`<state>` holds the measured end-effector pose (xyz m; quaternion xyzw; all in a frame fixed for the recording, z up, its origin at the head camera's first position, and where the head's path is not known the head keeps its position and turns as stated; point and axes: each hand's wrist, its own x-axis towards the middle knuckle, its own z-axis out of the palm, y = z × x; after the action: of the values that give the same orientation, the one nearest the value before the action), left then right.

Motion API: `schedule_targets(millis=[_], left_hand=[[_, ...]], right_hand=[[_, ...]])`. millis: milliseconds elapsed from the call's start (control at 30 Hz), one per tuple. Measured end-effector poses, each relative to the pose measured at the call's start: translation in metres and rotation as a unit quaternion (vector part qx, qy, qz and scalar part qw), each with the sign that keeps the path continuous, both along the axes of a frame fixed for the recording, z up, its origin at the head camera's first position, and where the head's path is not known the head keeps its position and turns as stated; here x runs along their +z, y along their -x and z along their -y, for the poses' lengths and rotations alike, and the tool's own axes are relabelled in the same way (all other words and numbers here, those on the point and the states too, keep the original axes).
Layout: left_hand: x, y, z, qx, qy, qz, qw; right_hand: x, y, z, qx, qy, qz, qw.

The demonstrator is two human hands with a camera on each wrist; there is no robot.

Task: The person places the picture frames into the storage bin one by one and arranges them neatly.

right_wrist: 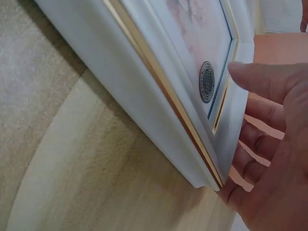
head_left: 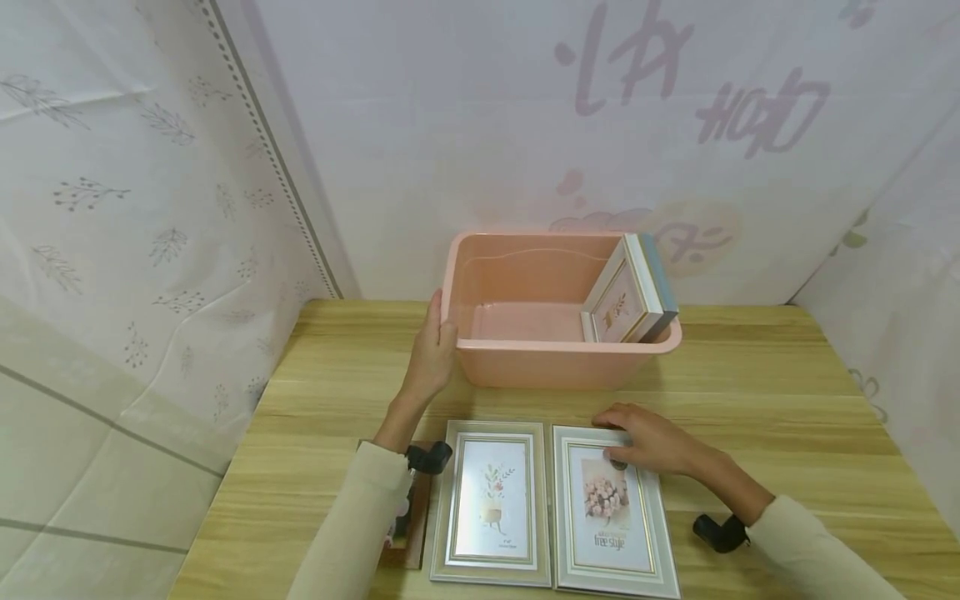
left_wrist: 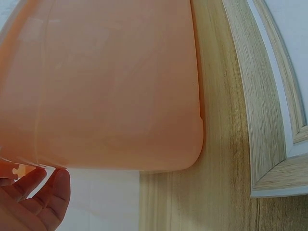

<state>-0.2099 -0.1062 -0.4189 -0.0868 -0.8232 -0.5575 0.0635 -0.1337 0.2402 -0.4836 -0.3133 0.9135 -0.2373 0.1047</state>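
A pink plastic bin (head_left: 540, 367) stands at the back of the table. My left hand (head_left: 433, 354) grips its left rim; in the left wrist view, fingertips (left_wrist: 60, 180) are at the rim. With my right hand (head_left: 660, 440) I hold the top edge of a white picture frame (head_left: 611, 525) with a flower print. The right wrist view has the thumb (right_wrist: 255, 77) over its front border and the fingers curled around its edge. Beside it lies a champagne-coloured picture frame (head_left: 491, 500). Inside the bin, a white frame (head_left: 618, 304) and a blue-grey frame (head_left: 662, 279) lean at the right end.
A brown frame (head_left: 416, 533) lies at the left, partly hidden by my left forearm. Black wrist devices show at the left wrist (head_left: 429, 458) and below the right wrist (head_left: 720, 533). Behind the wooden table (head_left: 765, 367) hangs a pale printed cloth (head_left: 420, 150).
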Motion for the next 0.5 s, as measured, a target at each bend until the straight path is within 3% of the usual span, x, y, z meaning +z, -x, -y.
schedule_targets(millis=[500], left_hand=[[0.0003, 0.0, 0.0, -0.001, 0.0, 0.007, 1.0]], right_hand=[[-0.0059, 0.0044, 0.0017, -0.003, -0.01, -0.008, 0.9999]])
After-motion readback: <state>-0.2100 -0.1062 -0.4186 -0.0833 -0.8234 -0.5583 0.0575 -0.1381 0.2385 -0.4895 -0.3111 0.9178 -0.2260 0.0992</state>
